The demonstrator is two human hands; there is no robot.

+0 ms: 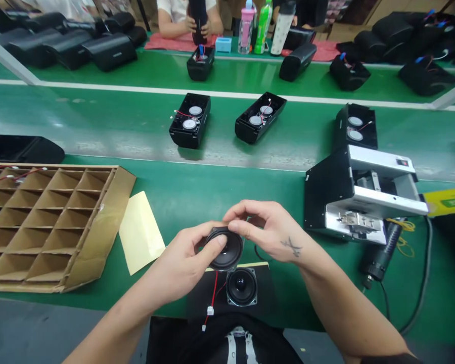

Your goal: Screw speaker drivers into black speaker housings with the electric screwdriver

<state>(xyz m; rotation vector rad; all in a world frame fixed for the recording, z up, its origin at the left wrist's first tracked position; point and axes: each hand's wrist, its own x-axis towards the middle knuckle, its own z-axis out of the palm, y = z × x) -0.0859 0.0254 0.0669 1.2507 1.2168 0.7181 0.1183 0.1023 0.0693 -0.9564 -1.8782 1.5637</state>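
My left hand (187, 263) grips a round black speaker driver (231, 253) by its rim, the thumb lying across the cone. At the driver's upper edge, the thumb and forefinger of my right hand (267, 230) are pinched together; what is between them, if anything, is too small to make out. Below hangs a red wire with white connectors (210, 310). A second speaker driver (241, 286), square-framed, lies cone up on a dark flat sheet (267, 288) close to my body. Left of my hands rests a pale yellow sheet of paper (141, 232).
A divided cardboard box (109, 222) stands at left. At right are a black and silver machine (329, 192) and a black electric screwdriver (381, 258) with a cable. Black speaker housings (202, 134) sit on the green line ahead. A person's hands (200, 28) hold a dark housing at the far side.
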